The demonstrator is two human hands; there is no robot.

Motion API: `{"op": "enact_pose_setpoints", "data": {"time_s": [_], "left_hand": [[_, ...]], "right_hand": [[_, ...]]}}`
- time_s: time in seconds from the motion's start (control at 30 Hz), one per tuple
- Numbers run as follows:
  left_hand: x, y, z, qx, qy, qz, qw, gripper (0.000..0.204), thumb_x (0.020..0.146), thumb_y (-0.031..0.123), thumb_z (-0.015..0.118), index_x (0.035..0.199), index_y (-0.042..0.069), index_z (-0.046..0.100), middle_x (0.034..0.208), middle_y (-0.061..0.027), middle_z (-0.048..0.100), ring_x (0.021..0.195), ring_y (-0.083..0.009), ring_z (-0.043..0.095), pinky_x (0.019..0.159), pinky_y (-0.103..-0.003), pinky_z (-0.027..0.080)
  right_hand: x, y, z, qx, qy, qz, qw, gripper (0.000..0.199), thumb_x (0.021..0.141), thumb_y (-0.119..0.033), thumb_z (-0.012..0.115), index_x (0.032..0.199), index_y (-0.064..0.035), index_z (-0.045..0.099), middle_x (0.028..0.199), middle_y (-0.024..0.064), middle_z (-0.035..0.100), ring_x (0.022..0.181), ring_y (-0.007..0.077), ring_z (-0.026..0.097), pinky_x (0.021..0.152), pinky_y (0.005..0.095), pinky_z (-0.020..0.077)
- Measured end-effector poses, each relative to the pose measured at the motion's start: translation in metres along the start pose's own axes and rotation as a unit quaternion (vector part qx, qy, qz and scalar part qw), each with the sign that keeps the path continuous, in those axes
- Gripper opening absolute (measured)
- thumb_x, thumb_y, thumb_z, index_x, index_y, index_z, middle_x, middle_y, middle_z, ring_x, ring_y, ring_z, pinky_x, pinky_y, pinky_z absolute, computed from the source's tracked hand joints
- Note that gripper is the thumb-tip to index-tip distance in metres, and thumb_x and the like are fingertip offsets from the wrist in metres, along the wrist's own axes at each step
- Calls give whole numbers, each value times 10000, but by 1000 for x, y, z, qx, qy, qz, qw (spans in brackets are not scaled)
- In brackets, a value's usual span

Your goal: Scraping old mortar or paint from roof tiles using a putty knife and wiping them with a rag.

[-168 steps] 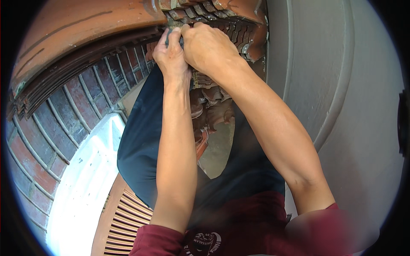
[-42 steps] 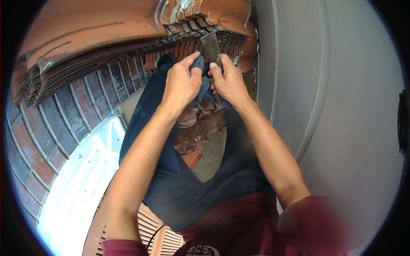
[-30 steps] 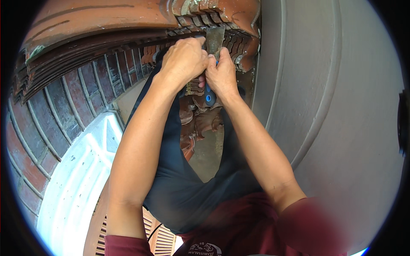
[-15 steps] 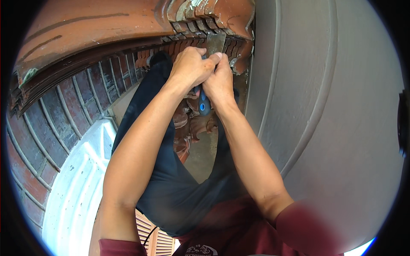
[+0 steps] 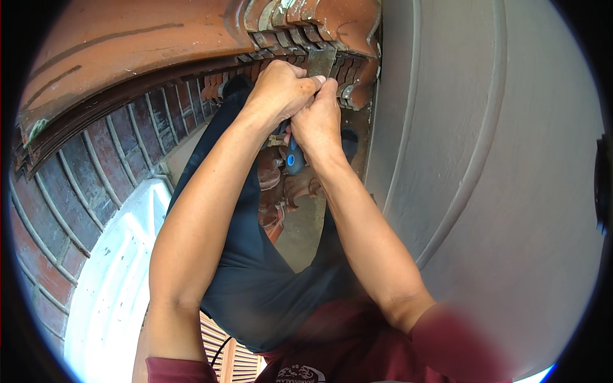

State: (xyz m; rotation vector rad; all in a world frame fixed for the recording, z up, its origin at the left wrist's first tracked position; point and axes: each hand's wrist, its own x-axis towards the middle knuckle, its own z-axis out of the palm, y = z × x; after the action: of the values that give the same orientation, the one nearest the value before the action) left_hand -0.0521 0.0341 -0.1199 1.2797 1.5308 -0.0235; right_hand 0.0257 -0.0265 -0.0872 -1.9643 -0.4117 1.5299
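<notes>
Since pale residue (image 5: 288, 6) remains on the tile stack (image 5: 348, 29), work looks unfinished, the right hand (image 5: 316, 121) gripping a scraper (image 5: 322, 62) at the stack's near side, the left hand (image 5: 281, 89) alongside, its hold hidden.

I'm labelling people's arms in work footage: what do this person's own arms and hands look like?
The left hand and right hand are gloveless; rings can't be ruled out. The left forearm and right forearm are bare, with no watch or bracelet in sight. The left sleeve and blurred right sleeve are short and maroon.
</notes>
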Motion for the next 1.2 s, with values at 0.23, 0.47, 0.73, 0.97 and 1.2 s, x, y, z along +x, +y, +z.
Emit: {"op": "enact_pose_setpoints", "data": {"time_s": [0.23, 0.47, 0.73, 0.97, 1.2], "left_hand": [[-3, 6, -4, 19, -25, 7, 999, 477, 881, 243, 708, 1137, -155, 644, 898, -196, 713, 810, -183, 672, 745, -315, 537], [0, -2, -4, -1, -4, 22, 1000, 471, 881, 256, 706, 1139, -135, 657, 861, -185, 714, 778, -189, 669, 714, -318, 539], [-27, 1, 25, -60, 232, 105, 965, 347, 873, 152, 641, 1177, -13, 620, 1082, -256, 700, 1024, -307, 694, 914, -367, 502], [-13, 13, 39, -48, 302, 115, 945, 279, 888, 128, 617, 1119, -25, 581, 1073, -278, 685, 1055, -354, 676, 944, -381, 490], [-25, 46, 67, -71, 241, 83, 964, 216, 902, 59, 534, 1107, -11, 529, 1092, -285, 672, 1002, -394, 680, 900, -399, 511]], "right_hand": [[1, 5, 5, 29, -2, -14, 999, 307, 946, -153, 592, 1046, 23, 362, 764, 143, 583, 501, 177, 590, 367, 310, 462], [2, 4, 9, 34, -6, -17, 999, 213, 970, -115, 514, 1057, -3, 355, 758, 123, 568, 466, 163, 557, 362, 294, 467], [-19, 65, -47, 217, 18, -20, 976, 73, 1021, -82, 396, 1054, -83, 330, 825, 71, 526, 484, 108, 533, 368, 270, 472], [-29, 86, -74, 177, 45, 8, 983, 83, 1010, -101, 422, 1005, -60, 350, 835, 72, 539, 490, 115, 547, 386, 276, 478], [-28, 95, -80, 154, 38, 24, 987, 78, 1006, -93, 425, 1003, -53, 358, 820, 74, 541, 492, 118, 552, 392, 277, 477]]}}
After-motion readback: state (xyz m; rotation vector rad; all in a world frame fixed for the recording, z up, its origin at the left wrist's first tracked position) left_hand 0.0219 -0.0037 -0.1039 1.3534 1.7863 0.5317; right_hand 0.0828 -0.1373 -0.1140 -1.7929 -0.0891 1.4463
